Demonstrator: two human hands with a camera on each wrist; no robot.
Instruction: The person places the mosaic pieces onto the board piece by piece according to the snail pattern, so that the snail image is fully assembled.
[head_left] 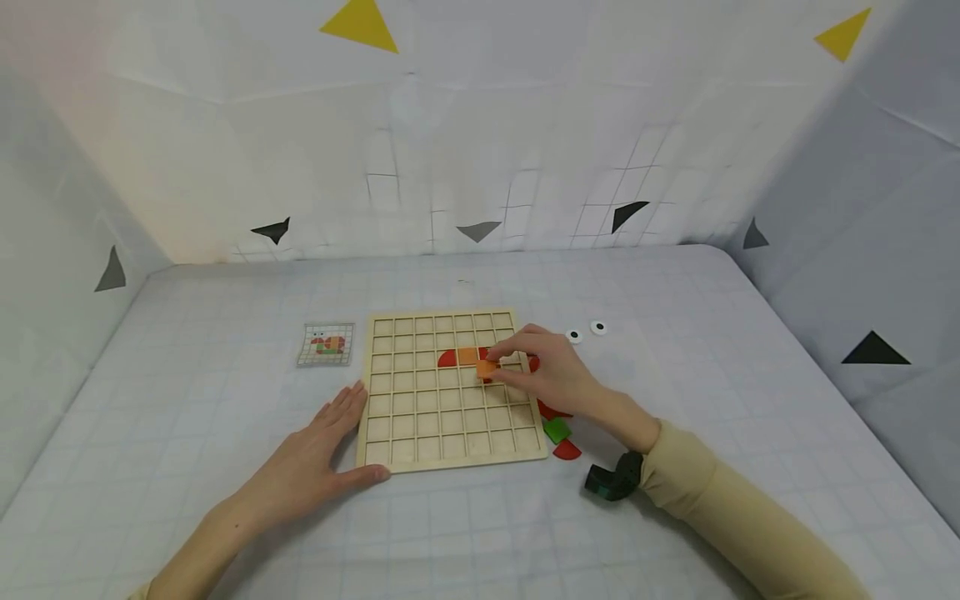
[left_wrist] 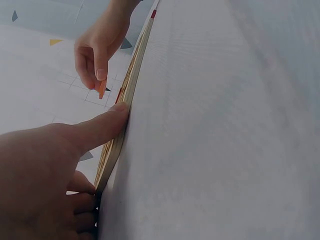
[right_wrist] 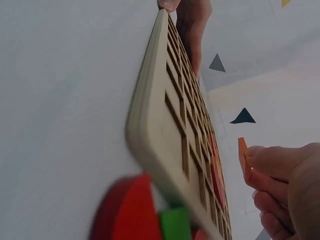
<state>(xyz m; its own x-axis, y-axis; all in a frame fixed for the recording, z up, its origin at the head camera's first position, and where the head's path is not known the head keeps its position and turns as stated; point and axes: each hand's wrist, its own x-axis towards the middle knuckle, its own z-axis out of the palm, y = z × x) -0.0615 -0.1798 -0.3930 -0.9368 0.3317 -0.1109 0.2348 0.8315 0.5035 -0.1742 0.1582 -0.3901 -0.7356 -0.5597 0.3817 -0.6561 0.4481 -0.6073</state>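
Note:
Between thumb and fingers, my right hand (head_left: 551, 367) pinches an orange square tile (head_left: 486, 369), held above the wooden grid board (head_left: 420, 425). In the right wrist view the orange tile (right_wrist: 243, 159) is clear of the board's surface. Set in the board are a red quarter-round piece (head_left: 447, 358) and another orange square (head_left: 468, 356); more red shows beside and under the held tile, partly hidden. My left hand (head_left: 322, 450) lies at the board's near left corner, its thumb on the front edge and its fingers along the left side.
A small picture card (head_left: 326, 345) lies left of the board. To the right are two eye discs (head_left: 598, 327), a green square (head_left: 557, 430), a red quarter-round piece (head_left: 567, 450) and other red pieces partly covered. A black wrist device (head_left: 615, 478) sits by the right sleeve.

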